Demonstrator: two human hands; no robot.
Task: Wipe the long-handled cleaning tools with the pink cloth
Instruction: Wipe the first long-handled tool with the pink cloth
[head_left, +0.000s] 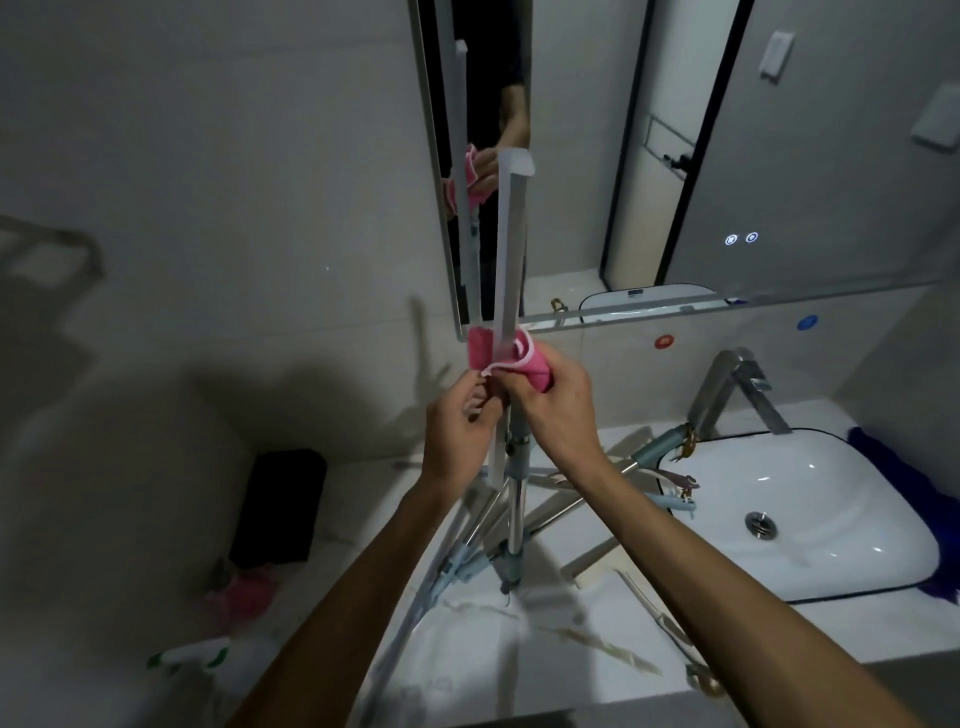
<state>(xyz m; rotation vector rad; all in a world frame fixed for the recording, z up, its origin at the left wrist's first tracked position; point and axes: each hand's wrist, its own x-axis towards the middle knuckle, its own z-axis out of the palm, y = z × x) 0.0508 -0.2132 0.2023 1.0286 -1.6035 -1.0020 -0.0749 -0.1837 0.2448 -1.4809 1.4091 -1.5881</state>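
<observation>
A white worktop (519, 649) carries a white sink (831, 519) at the right and several long-handled tools (571, 506) lying crossed; one long-handled cleaning tool (509, 260) stands upright before the mirror (779, 156); the right hand (550, 400) grips the pink cloth (519, 358) wrapped round its pale bar; the left hand (457, 431), fingers curled, pinches the cloth's lower edge.

I see a pink cloth (522, 361) with a paler pink edging wrapped on a white tool blade (509, 249), above a silver pole with pale blue fittings (514, 519). To the right lies a white basin (810, 514) rimmed in black beside a chrome tap (737, 387); the white counter (467, 649) is veined in grey-beige. Far on the wall sit a red dot (664, 341) and a blue dot (807, 322); at left stands a black object (280, 512).
</observation>
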